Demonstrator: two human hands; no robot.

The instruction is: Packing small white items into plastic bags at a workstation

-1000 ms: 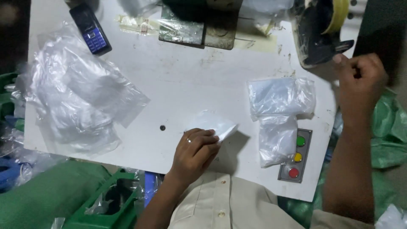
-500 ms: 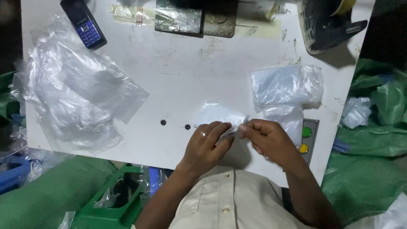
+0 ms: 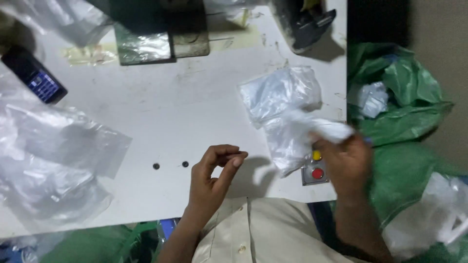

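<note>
My right hand (image 3: 347, 163) has swung off toward the table edge, blurred, gripping a small white packet (image 3: 327, 130), while my left hand (image 3: 214, 178) pinches thumb to fingertip over the white table (image 3: 195, 112).

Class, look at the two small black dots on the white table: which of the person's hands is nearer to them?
Left. The left hand sits just right of the black dots; the right hand is far across, by the button box.

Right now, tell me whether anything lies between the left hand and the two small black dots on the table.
Nothing visible does. The left hand hovers with fingers curled just right of the two black dots, with only bare white table between them.
</note>
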